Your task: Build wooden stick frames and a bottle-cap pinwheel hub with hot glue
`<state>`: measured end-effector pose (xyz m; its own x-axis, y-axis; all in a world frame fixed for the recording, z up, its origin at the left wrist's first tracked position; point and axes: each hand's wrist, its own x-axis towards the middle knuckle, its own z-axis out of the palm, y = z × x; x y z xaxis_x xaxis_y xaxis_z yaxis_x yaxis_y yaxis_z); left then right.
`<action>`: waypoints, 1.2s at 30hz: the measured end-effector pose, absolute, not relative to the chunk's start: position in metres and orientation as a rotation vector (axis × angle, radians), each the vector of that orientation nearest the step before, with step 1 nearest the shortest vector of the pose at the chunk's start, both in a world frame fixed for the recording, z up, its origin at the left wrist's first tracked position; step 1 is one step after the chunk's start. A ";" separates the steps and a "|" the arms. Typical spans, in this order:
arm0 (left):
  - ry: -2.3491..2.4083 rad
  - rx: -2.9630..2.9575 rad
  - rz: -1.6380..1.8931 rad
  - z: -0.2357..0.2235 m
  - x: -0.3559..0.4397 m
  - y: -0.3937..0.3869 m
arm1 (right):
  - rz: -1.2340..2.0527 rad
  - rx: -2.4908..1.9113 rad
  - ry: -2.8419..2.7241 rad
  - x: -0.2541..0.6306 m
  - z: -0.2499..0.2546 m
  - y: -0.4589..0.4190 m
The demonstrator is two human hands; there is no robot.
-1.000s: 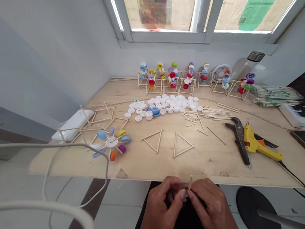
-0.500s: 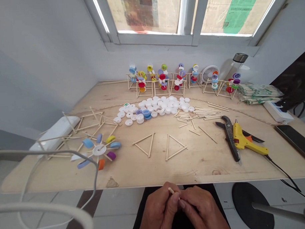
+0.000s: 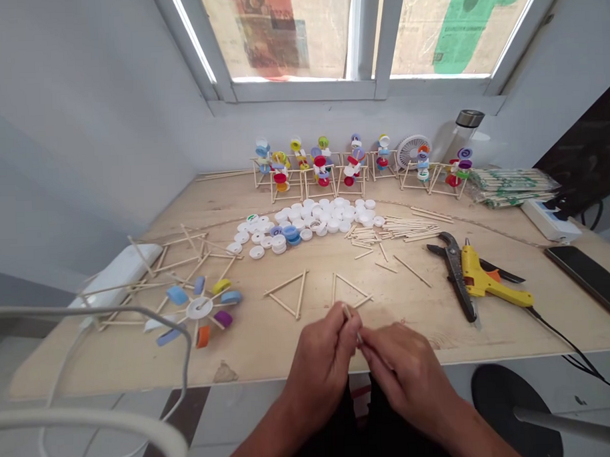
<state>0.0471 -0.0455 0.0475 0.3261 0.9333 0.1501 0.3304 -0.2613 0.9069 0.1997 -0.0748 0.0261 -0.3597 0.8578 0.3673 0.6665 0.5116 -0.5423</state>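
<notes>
My left hand (image 3: 325, 351) is closed on a short thin wooden stick (image 3: 346, 312), whose pale end pokes up past the thumb. Beside it, my right hand (image 3: 402, 358) is closed too, its fingertips pinched at the lower end of the stick. Both hands are over the table's front edge. Just behind them lies a stick triangle (image 3: 354, 282), partly covered by my left hand. A second stick triangle (image 3: 289, 296) lies to its left. Further left sits a wheel of sticks and coloured bottle caps (image 3: 200, 308).
White bottle caps (image 3: 329, 214) and loose sticks (image 3: 410, 227) lie mid-table. Pliers (image 3: 455, 276) and a yellow glue gun (image 3: 487, 279) are at right, near a phone (image 3: 587, 285). Small cap-wheel models (image 3: 320, 168) line the back. A grey cable (image 3: 186, 352) loops at left.
Both hands have risen and moved forward from below the table edge to above it, still holding the stick. The view has shifted slightly.
</notes>
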 end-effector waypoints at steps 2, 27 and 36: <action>1.143 1.860 0.947 0.056 0.052 -0.022 | 0.335 -1.246 -2.114 0.201 0.033 -0.051; 1.150 2.012 1.113 0.017 0.061 0.086 | -0.110 -1.527 -2.167 0.194 0.005 0.060; 1.050 2.024 1.060 0.021 0.057 0.086 | -0.020 -1.540 -2.150 0.195 0.004 0.058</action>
